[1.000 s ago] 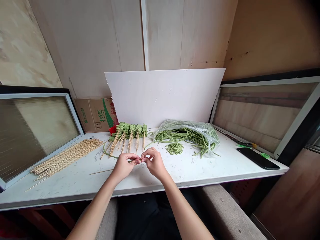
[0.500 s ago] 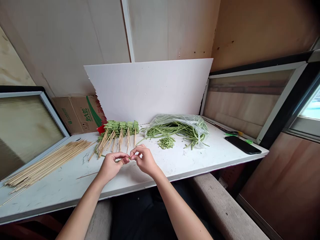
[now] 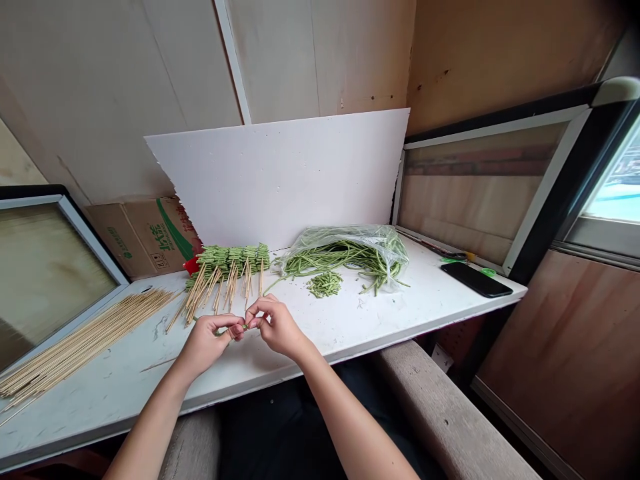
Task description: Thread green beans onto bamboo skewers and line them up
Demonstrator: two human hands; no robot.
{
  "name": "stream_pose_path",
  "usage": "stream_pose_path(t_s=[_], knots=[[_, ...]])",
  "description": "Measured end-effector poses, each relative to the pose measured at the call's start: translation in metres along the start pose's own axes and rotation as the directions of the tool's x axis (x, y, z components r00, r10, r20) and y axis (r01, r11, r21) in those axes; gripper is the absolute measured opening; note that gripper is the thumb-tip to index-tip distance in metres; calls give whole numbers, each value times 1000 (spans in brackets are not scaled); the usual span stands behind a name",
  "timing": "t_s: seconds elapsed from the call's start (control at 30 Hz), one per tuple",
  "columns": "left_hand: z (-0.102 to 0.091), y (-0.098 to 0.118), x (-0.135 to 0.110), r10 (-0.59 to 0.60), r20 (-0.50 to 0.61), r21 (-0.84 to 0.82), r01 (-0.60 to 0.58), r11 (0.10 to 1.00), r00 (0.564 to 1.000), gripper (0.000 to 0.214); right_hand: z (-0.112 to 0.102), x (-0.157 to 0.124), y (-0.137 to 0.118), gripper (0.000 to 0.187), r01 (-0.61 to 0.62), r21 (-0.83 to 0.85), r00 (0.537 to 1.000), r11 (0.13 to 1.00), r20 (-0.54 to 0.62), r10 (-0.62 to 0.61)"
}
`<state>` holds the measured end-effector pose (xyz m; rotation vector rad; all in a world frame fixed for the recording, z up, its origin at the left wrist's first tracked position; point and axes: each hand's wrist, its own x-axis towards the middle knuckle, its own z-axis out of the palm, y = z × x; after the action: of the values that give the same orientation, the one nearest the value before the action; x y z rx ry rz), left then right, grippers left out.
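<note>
My left hand point(image 3: 207, 338) and my right hand point(image 3: 274, 325) meet over the white table point(image 3: 350, 327), fingers pinched together on a thin green bean point(image 3: 245, 326) between them. Just beyond my hands lie finished skewers point(image 3: 225, 270) of folded green beans on bamboo sticks. A small heap of cut bean pieces point(image 3: 325, 283) sits to the right of them. Behind it is a clear plastic bag of long green beans point(image 3: 347, 253).
A pile of bare bamboo sticks point(image 3: 85, 340) lies at the left. A black phone point(image 3: 477, 279) rests at the table's right end. A white board point(image 3: 280, 173) leans on the wall, a cardboard box point(image 3: 145, 237) beside it. Framed panels stand at both sides.
The view has swung to the right, so everything sits further left in the frame. My hands stay pinched together on the bean.
</note>
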<state>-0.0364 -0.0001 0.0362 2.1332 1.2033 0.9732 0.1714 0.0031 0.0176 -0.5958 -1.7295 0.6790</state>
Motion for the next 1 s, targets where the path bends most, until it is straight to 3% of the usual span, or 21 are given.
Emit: stream_pose_path(t_s=[0.57, 0.8, 1.0], knots=[[1, 7, -1, 37, 14, -13, -37, 999, 999, 25, -1, -1, 1, 29, 17, 5, 999, 1000, -37, -17], [1, 11, -1, 55, 37, -32, -54, 998, 998, 33, 1, 0, -2, 28, 29, 71, 999, 997, -38, -27], [-2, 16, 0, 67, 73, -82, -61, 995, 995, 37, 1, 1, -4, 22, -39, 74, 999, 996, -18, 41]])
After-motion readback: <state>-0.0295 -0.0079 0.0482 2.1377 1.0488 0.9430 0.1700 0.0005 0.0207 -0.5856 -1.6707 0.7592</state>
